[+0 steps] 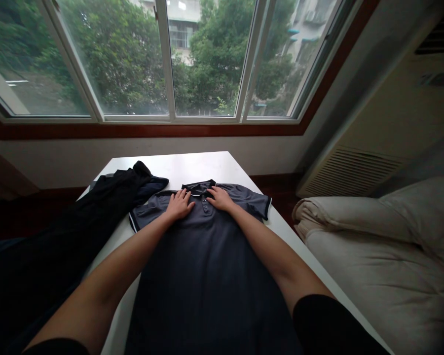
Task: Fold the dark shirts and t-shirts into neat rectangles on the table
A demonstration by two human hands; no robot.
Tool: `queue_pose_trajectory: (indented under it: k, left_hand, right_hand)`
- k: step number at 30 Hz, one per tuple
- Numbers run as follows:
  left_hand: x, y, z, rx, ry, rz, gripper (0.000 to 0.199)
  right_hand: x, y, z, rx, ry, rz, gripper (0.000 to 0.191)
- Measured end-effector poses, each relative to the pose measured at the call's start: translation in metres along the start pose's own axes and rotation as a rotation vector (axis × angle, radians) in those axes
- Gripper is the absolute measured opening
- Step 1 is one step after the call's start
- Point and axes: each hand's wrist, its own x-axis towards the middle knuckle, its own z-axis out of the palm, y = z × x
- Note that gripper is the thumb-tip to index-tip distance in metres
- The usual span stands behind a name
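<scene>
A dark grey polo shirt (pixel 207 256) lies spread face up on the white table (pixel 177 166), its collar toward the window and its buttoned placket in the middle. Both short sleeves reach out sideways and end in black and white trim. My left hand (pixel 179 203) rests flat on the chest just below the collar, left of the placket, fingers spread. On the other side of the buttons, my right hand (pixel 221 198) lies with outstretched fingers near the collar's right edge. Neither hand grips the cloth.
A heap of black clothes (pixel 107 202) lies along the table's left side and hangs toward me. To the right stands a padded beige sofa (pixel 377 256), with a tall appliance with vents (pixel 358 167) behind it. A window (pixel 207 64) spans the wall beyond the table.
</scene>
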Motion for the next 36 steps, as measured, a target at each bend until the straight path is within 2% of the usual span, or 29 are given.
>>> queue_pose_trajectory:
  k: [7,11,15,19,26,29,31,34,36]
  left_hand:
    - [0.033,-0.021,-0.001,-0.022,-0.029,-0.045,0.075]
    - [0.041,-0.023,-0.001,-0.029,0.023,-0.09,0.076]
    - [0.032,-0.023,-0.002,-0.001,0.115,-0.205,0.072]
    - [0.015,-0.029,-0.001,0.011,0.161,-0.296,0.069]
    - [-0.004,-0.047,-0.008,-0.011,0.059,-0.359,0.079]
    - [-0.009,-0.045,-0.013,0.006,0.098,-0.337,0.076]
    - [-0.013,-0.037,-0.016,0.025,0.171,-0.284,0.069]
    - [-0.015,-0.014,-0.018,0.025,0.252,-0.136,0.058]
    - [-0.016,0.009,-0.017,-0.008,0.252,-0.003,0.054]
  right_hand:
    - [0.026,0.009,0.01,-0.041,-0.061,0.056,0.069]
    - [0.036,0.008,0.012,-0.038,-0.047,0.122,0.076]
    - [0.032,0.004,0.016,-0.05,-0.039,0.139,0.08]
    - [0.02,-0.001,0.02,-0.062,-0.029,0.086,0.081]
    - [0.019,-0.008,0.015,-0.051,-0.031,0.123,0.083]
    - [0.016,-0.003,0.003,0.022,0.008,0.072,0.069]
    - [0.007,0.008,-0.009,0.074,0.11,0.042,0.055]
    - [-0.021,0.04,-0.028,0.047,0.265,0.057,0.047]
    - [-0.045,0.067,-0.038,-0.046,0.295,0.139,0.044]
